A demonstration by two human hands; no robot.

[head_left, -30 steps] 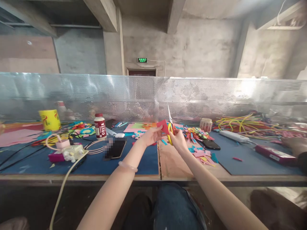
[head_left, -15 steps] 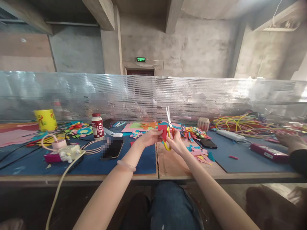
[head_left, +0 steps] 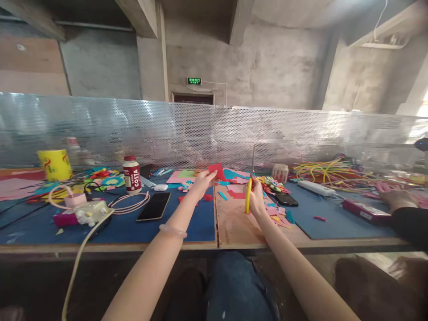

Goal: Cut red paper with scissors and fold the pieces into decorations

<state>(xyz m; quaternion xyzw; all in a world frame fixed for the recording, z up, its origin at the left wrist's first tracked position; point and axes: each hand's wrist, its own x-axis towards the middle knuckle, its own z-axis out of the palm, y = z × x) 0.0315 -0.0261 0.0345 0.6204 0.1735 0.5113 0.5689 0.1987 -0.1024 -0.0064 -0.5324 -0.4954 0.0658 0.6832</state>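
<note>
Between the fingertips of my left hand [head_left: 203, 183] is a small folded-looking piece of red paper [head_left: 216, 170], raised over the table's middle. My right hand [head_left: 257, 199] grips yellow-handled scissors [head_left: 248, 195], their blades pointing up and away from the red paper. Red and blue paper scraps [head_left: 236, 194] lie on the bare wooden strip between the hands. More scraps and a multicoloured paper flower [head_left: 270, 183] lie beyond my right hand.
To the left are a COSTA bottle [head_left: 131, 174], a black phone [head_left: 154, 207], a coiled cable and a yellow roll [head_left: 55, 165]. At right are another phone [head_left: 286, 199], a white power strip [head_left: 316, 188], coloured stems and another person's hand [head_left: 397, 199].
My hands have moved apart. The scissors have gone right, away from the red paper, and turned more edge-on. The red paper has shifted left and slightly up with my left hand.
</note>
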